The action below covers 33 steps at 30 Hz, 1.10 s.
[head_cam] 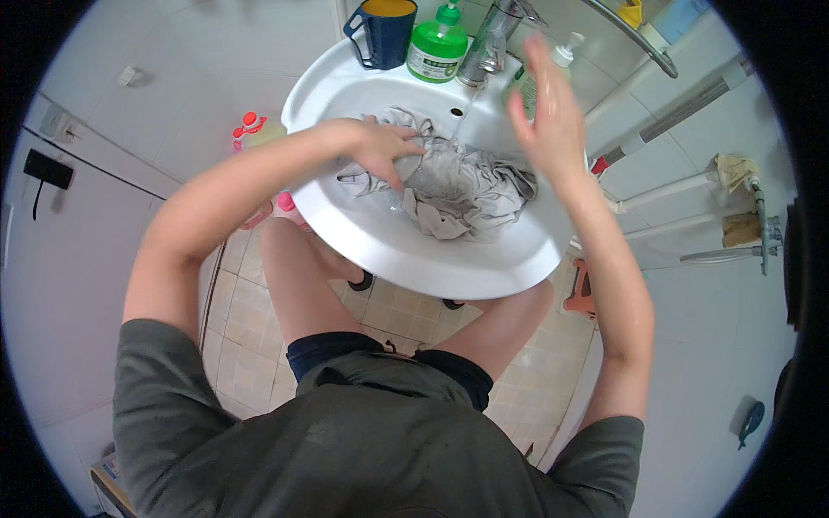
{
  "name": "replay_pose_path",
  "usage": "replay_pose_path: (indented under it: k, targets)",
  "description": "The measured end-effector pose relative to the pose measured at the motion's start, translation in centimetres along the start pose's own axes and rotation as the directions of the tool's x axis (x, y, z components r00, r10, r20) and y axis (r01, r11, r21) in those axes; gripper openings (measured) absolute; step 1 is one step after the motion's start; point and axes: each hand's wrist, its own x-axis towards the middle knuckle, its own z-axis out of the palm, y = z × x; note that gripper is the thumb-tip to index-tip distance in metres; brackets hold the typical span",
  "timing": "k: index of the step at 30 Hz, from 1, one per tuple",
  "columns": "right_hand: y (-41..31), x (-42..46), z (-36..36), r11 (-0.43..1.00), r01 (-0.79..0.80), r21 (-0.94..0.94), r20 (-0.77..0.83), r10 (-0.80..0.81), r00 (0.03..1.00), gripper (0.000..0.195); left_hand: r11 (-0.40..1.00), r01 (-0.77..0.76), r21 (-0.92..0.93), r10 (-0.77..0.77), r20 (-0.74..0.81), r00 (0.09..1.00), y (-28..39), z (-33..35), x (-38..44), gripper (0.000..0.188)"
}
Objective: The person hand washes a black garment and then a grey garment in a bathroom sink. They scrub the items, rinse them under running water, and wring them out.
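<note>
A wet light-grey cloth garment [482, 194] lies bunched in the white washbasin [401, 262]. Over its left part my left hand [383, 150] is spread, fingers apart, touching or just above the fabric; which of these I cannot tell. My right hand [549, 123] is raised over the basin's right side, slightly blurred, with fingers extended and nothing in it. A thin stream of water falls from the chrome faucet [495, 42] onto the cloth. Just behind my right hand, a clear pump bottle [526, 87] with a white pump is partly hidden.
On the basin's back ledge stand a dark blue mug [388, 35] and a green pump bottle [438, 48]. Bottles with red caps [251, 120] are left of the basin. An orange stool [581, 291] is on the floor at right. A metal rail [638, 39] juts out at upper right.
</note>
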Motion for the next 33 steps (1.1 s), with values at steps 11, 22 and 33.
replay_pose_path:
  k: [11,22,33]
  targets:
    - [-6.2,-11.6,7.6,0.933,-0.283,-0.220,0.700,0.353,0.621,0.089,0.996,0.045,0.082,-0.009,-0.396,0.918,2.9,4.6,4.1,0.096]
    - [-0.4,-9.5,11.7,0.931,-0.343,-0.124,0.846,0.280,0.454,0.058,0.993,-0.101,-0.058,0.079,-0.304,0.949,-0.9,1.7,8.7,0.052]
    - [-5.2,-8.9,0.9,0.958,-0.247,-0.144,0.816,0.256,0.518,0.067,0.999,-0.039,-0.031,0.033,-0.189,0.982,-1.4,1.7,-1.6,0.120]
